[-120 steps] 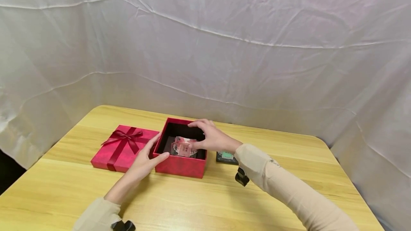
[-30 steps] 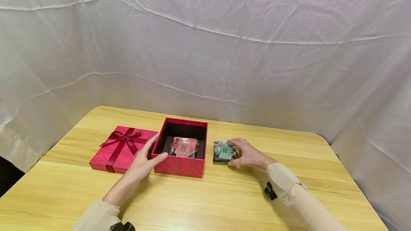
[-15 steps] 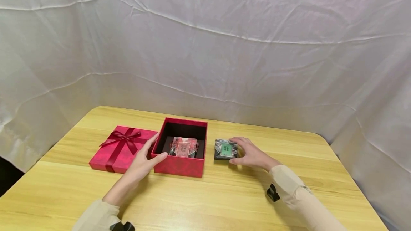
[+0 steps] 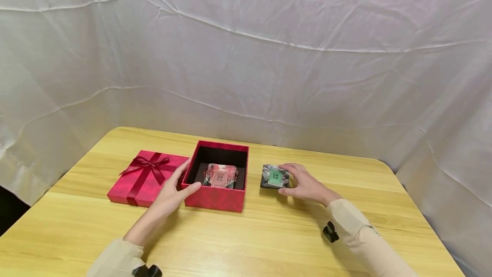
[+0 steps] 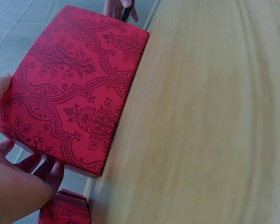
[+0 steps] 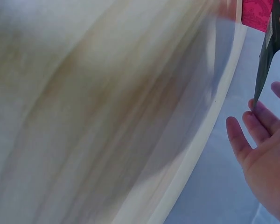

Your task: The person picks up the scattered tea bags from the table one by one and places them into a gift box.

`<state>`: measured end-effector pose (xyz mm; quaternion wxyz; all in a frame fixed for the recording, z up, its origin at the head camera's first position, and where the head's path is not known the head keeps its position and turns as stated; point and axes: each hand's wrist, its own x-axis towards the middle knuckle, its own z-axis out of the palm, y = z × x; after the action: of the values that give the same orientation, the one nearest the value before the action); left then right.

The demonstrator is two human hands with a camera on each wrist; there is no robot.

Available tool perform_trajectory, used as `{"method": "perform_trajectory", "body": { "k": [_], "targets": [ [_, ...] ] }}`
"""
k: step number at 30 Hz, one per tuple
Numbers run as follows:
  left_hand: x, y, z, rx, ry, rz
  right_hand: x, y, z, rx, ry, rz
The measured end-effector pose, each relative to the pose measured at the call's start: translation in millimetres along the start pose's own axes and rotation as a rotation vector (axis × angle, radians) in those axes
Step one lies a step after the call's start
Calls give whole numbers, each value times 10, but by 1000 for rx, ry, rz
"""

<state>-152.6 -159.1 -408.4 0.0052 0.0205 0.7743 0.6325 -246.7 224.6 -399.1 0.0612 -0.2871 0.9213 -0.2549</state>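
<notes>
In the head view, a lidless red gift box (image 4: pixel 215 198) with a dark inside stands on the table. Red-labelled tea packets (image 4: pixel 220 176) lie in it, overlapping. My left hand (image 4: pixel 171 193) holds its near left corner, thumb at the front rim and fingers along the left side; the left wrist view shows the patterned front of the box (image 5: pixel 74 88). To the right of the box, my right hand (image 4: pixel 305 186) pinches a green-labelled dark tea packet (image 4: pixel 275 176) between thumb and fingers. The right wrist view shows this packet (image 6: pixel 269 46) edge-on, raised off the table.
The matching red lid (image 4: pixel 127 187) with a ribbon bow lies left of the box, partly behind my left hand. Wooden table (image 4: pixel 246 243) surface extends in front and to the right. A pale cloth (image 4: pixel 246 63) hangs behind and at both sides.
Four seconds ago my right hand was inside the box at the red-labelled packets. It has since moved right and taken the green-labelled tea packet, which has shifted slightly rightward and away. My left hand stays put.
</notes>
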Motion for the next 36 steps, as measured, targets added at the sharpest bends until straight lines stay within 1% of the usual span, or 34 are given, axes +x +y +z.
{"method": "perform_trajectory", "body": {
  "k": [8, 15, 23, 28, 32, 34, 36],
  "targets": [
    [-11, 31, -9, 0, -1, 0, -57, -11, -44, -31, 25, -7],
    [-14, 31, -7, 2, 0, 1, -108, -17, -66, -29, 47, 7],
    [-18, 27, -1, 7, -3, 5, -180, -13, -70, -31, 64, -4],
    [-1, 12, 1, 12, 4, -2, -214, -50, -95, -35, 74, -18],
    [-4, 6, 3, 6, 6, 6, -242, -91, -115, -37, 70, -25],
    [-10, 1, 6, 16, 9, 22, -254, -114, -126, -42, 73, -32],
    [-16, 7, 4, 13, 6, 14, -264, -138, -136, -43, 77, -38]
  ]
}}
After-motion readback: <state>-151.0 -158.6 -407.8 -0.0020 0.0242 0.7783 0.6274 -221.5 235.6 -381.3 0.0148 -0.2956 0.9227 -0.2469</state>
